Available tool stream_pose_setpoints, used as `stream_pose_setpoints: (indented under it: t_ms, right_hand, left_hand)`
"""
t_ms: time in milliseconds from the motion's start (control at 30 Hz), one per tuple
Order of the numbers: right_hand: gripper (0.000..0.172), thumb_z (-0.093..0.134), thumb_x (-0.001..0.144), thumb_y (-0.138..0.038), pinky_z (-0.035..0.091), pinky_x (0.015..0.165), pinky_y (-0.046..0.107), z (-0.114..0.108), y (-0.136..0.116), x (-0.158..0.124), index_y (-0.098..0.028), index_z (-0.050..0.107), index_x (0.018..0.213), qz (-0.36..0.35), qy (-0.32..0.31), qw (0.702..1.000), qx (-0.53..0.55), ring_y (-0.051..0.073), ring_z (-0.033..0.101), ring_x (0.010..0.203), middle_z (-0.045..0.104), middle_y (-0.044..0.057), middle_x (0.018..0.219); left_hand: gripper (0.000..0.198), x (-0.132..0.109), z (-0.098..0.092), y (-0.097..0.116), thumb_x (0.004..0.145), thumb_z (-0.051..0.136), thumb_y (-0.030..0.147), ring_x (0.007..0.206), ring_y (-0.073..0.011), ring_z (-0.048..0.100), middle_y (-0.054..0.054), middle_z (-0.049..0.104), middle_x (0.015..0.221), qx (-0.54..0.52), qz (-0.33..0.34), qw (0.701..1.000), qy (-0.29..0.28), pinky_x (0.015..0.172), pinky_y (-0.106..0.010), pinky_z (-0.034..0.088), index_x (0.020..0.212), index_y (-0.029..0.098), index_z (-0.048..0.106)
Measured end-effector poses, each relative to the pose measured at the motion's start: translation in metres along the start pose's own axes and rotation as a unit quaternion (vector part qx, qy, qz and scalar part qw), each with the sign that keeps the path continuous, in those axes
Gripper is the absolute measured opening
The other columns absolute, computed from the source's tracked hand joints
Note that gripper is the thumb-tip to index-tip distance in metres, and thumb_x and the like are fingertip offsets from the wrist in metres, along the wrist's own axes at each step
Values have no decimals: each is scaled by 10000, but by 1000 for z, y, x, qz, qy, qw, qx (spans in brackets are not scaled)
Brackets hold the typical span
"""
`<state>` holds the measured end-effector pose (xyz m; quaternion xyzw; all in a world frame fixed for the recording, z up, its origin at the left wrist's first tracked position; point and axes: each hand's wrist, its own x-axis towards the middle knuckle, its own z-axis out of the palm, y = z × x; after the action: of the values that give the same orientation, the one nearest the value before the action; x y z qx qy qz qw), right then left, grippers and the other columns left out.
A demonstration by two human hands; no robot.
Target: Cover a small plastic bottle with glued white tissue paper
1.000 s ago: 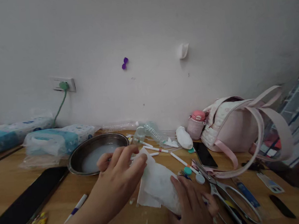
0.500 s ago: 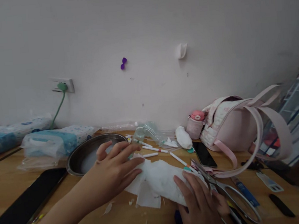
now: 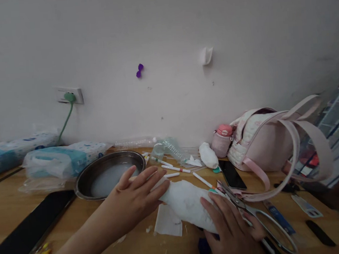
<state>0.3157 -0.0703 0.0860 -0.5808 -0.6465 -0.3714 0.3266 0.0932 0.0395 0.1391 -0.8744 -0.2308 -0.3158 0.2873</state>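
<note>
A white bundle wrapped in wet-looking paper (image 3: 187,200) lies across the middle, its left end narrower. My right hand (image 3: 231,226) grips its right end, fingers curved over the top and thumb low on the near side. On the narrow left end rests my left hand (image 3: 142,190), its fingers stretched out and the fingertips touching the paper. What lies inside the wrapping is hidden. Just below the bundle, a loose square of white paper (image 3: 168,221) lies on the wooden table (image 3: 138,247). Behind my left hand stands a metal basin (image 3: 81,184) holding cloudy liquid.
Scissors (image 3: 273,232) lie right of my right hand. Farther back are markers (image 3: 175,168), a smaller white wrapped bundle (image 3: 208,156), a phone (image 3: 232,175), a pink bottle (image 3: 222,140) and a pink bag (image 3: 264,143). Tissue packs (image 3: 63,160) and a black tablet-like slab (image 3: 33,227) sit left.
My left hand has moved slightly right and down onto the bundle's left end. The loose paper flap there now lies against the bundle, leaving the square beneath more exposed. My right hand stays on.
</note>
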Motion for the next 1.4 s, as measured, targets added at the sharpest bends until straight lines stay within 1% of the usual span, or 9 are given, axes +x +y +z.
stream_pose_setpoints:
  t_ms: [267,400,500,633,733,867,1067,1300,1400]
  right_hand:
    - [315,337,1014,-270,311,749,412,1,-6,0,-298,647,1068,7,27,1000,11,187,706,854,748,0,1028]
    - [310,344,1010,-268,308,744,412,1,-6,0,-299,649,1055,13,42,999,2,180,704,854,748,-9,1029]
    - [307,360,988,-224,302,739,405,-1,-3,1,-300,648,1064,-5,24,1000,-11,161,703,852,745,-28,1037]
    - [313,424,910,-152,299,718,399,-1,1,0,-271,645,1098,-68,10,997,-20,164,698,863,741,-4,1050]
    - [327,431,890,-151,304,746,422,1,-1,-3,-286,632,1110,-20,0,1000,-10,197,698,872,736,11,1065]
    - [284,457,892,-208,308,763,447,5,-4,-7,-282,619,1112,38,-8,999,13,242,697,887,729,38,1080]
    - [257,474,905,-219,312,760,442,3,-4,-5,-281,618,1109,45,-2,999,15,235,703,874,730,38,1082]
    - [291,444,918,-137,304,736,420,-3,1,1,-285,643,1070,-13,16,1000,-9,192,706,861,744,-10,1041]
    - [299,466,893,-142,314,705,378,-6,10,3,-272,666,1073,-96,13,995,-26,159,697,868,742,-20,1046]
  left_hand:
    - [255,-9,6,8,874,471,147,1148,-150,524,-19,680,1209,41,9,999,-15,1159,-358,-90,1068,247,603]
    - [410,-14,8,14,858,413,52,1394,-120,243,-26,639,1276,71,7,997,-16,1154,-375,-129,1200,214,569]
    - [402,-14,12,17,851,385,36,1451,-96,50,-15,661,1240,75,4,997,-4,1154,-382,-141,1134,212,609]
    - [368,-10,11,20,892,346,69,1302,-127,421,-28,680,1217,62,-7,998,-8,1154,-359,-142,1081,207,630]
    - [319,-4,4,22,948,381,205,1158,-155,570,-37,668,1245,19,-32,999,-24,1144,-327,-153,1199,212,578]
    - [451,0,-7,23,898,536,468,1160,-187,572,-33,626,1305,-29,-66,997,-15,1149,-340,-122,1294,254,510]
    - [268,-4,-7,22,925,545,292,1195,-128,529,28,632,1299,-18,-32,999,-1,1135,-319,-163,1188,299,592]
    - [380,3,-13,15,846,558,588,1162,-219,552,-4,695,1196,-90,-82,992,13,1144,-383,-58,1065,291,647]
    - [370,3,-17,9,815,562,635,1158,-242,552,16,686,1201,-120,-101,987,-14,1137,-404,-60,977,319,667]
